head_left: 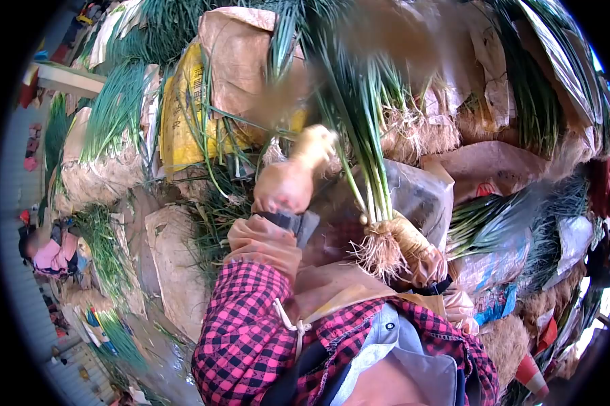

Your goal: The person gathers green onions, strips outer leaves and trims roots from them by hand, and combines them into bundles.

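Note:
My right hand (415, 245), in a pale yellowish glove, is wrapped round the white stems of a bunch of green onions (373, 169). Its pale roots (381, 256) hang towards my chest, while the long green leaves stretch away from me. My left hand (314, 149), gloved too, is beside the leaves on their left. Its fingers look curled closed; blur hides anything that may be between them. A dark band circles the left wrist. Under the bunch, a translucent plastic sheet or apron (423, 196) spreads over my lap.
Ahead lie a yellow printed sack (183, 128), a brown sack (234, 57) and more green onions with roots (413, 132). Loose leaves (217, 216) lie to the left, and another pile of green onions (494, 216) to the right. A person in pink (54, 252) is at far left.

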Available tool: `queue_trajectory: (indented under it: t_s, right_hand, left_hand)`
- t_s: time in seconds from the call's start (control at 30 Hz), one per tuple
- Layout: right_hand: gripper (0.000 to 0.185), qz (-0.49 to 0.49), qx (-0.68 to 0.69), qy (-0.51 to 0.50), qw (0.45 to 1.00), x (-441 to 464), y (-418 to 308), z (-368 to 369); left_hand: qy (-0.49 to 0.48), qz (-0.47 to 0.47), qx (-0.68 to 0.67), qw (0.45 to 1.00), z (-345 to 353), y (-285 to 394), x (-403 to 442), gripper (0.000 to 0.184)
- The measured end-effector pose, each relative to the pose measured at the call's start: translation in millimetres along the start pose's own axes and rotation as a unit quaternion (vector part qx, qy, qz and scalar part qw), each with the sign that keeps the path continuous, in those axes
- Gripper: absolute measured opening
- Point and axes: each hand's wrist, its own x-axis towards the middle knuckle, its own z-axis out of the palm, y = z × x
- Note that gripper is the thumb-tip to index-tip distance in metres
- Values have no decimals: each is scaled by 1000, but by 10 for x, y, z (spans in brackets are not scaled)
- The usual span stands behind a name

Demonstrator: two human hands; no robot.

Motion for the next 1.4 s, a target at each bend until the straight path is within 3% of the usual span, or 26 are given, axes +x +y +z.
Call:
queue_trajectory:
  t_s: [0.07,0.1,0.17,0.27,0.3,0.37,0.43,0.47,0.5,0.57,0.63,0.67,0.7,0.73,0.8,0.87,0.9,0.97,1.03,1.07,1.1,1.17,1.23,1.3,1.37,1.4]
  right_hand:
    - [56,-36,94,-98,990,-121,-30,-46]
    - [63,-57,90,-157,982,-174,-46,-172]
    - [72,-141,209,-381,889,-197,-4,-368]
    - [69,-97,223,-329,912,-134,-81,-52]
    - [68,-78,228,-297,924,-127,-98,78]
    - [55,-25,219,-271,937,81,-141,197]
    - [43,17,255,-207,944,240,-160,248]
    - [36,8,247,-178,953,282,-148,257]
    - [30,21,233,-163,959,415,-72,131]
    - [28,0,133,-76,988,575,12,132]
    - [27,19,157,-130,979,710,116,54]
    - [27,16,165,-128,978,724,136,59]
    - [27,13,173,-127,977,739,157,66]
    - [27,11,179,-126,976,758,180,84]
    - [27,7,190,-123,974,777,215,120]
    - [28,15,202,-115,973,701,198,247]
    - [29,13,214,-110,971,690,155,311]
    - [32,-8,211,-130,969,731,171,291]
    - [35,-8,226,-143,963,735,156,314]
    - [37,-23,224,-156,962,770,177,284]
    - [34,-27,205,-117,971,647,88,416]
    - [27,-11,163,-75,984,672,51,334]
    - [17,-38,165,-45,984,996,227,168]
    - [15,-21,53,-15,998,1009,127,438]
    - [12,-67,69,-2,995,1254,266,436]
    - [16,-77,78,-11,994,1309,281,447]
  left_hand:
    - [-11,132,-248,960,-617,-106,253,29]
    - [251,159,-257,920,-818,-46,325,17]
    - [407,134,-261,865,-1170,123,82,43]
    - [475,230,-56,848,-1134,-198,189,31]
    - [446,117,99,882,-969,-274,135,35]
    - [335,-117,382,853,-749,-392,129,45]
    - [296,-30,118,947,-909,-673,250,34]
    - [265,36,-63,962,-812,-465,21,22]
    - [231,29,-114,966,-787,-344,-165,14]
    - [103,48,-109,988,-682,-267,-630,14]
    - [-125,-51,-54,989,-636,-435,-1091,11]
    - [-230,-53,154,959,-678,-778,-1256,10]
    - [-324,-52,351,877,-778,-1189,-1315,9]
    - [-322,-56,350,878,-924,-1436,-1294,9]
    - [-82,-31,609,788,-1158,-1724,-1209,21]
    - [228,37,401,887,-793,-677,-904,36]
    - [269,-30,371,888,-725,-234,-652,43]
    - [400,-11,329,855,-768,-5,-67,54]
    - [410,-94,328,846,-830,8,351,64]
    - [308,-113,310,892,-985,-142,534,67]
    - [270,-106,224,930,-1048,-205,613,53]
    - [275,-15,-39,961,-782,-96,358,31]
    - [244,69,-152,955,-389,85,-127,13]
    - [258,141,-31,955,-122,-133,-400,14]
    - [198,94,-243,945,165,84,-838,17]
    - [181,105,-247,946,175,7,-926,18]
